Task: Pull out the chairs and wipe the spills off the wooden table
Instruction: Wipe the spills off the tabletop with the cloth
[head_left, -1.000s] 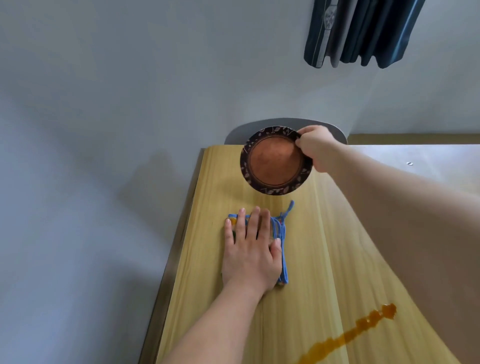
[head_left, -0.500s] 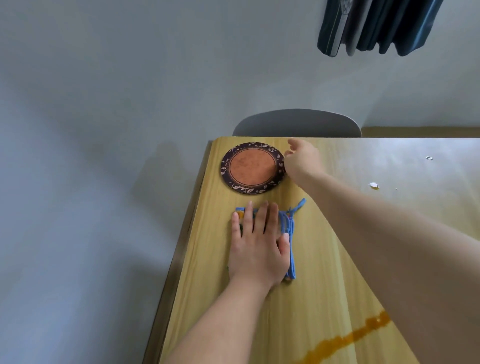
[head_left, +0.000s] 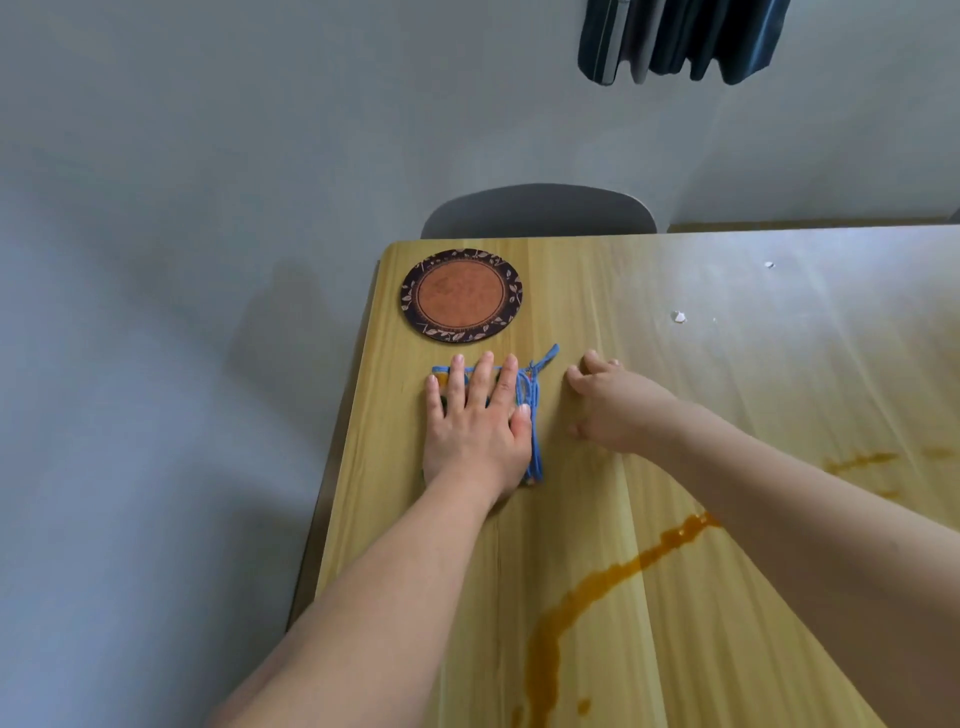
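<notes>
With my left hand pressed flat on the folded blue cloth at the bench's far left and my right hand loosely curled, empty, beside it, I risk smearing the near orange spill wider.

Head view, downward over table

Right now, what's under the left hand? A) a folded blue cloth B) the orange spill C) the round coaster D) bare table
A: the left hand lies flat with straight fingers on the folded blue cloth, whose edge shows beside the thumb; the round coaster sits beyond the fingertips and the orange spill runs nearer the camera.
</notes>
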